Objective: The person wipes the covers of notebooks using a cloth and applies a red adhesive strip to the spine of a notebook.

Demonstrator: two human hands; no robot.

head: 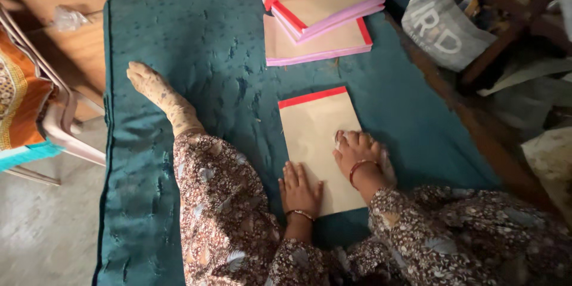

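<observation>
The person sits on a teal quilted mat spread on the floor, one foot stretched out to the side. Between the knees lies a tan notebook with a red strip along its far edge, flat on the mat. The left hand rests open and flat, palm down, on the near left corner of the cover, gripping nothing. The right hand presses on the right edge with fingers loosely curled over what looks like a small pale cloth, though the view is too dim to be sure of it. Just beyond, a stack of notebooks with pink edges and red spines sits fanned on the mat, apart from the one in hand. To do this pressing well, the left palm should pin the cover firmly so that it cannot slide, while the right rubs with even pressure along the edge, working outward so nothing wrinkles.
</observation>
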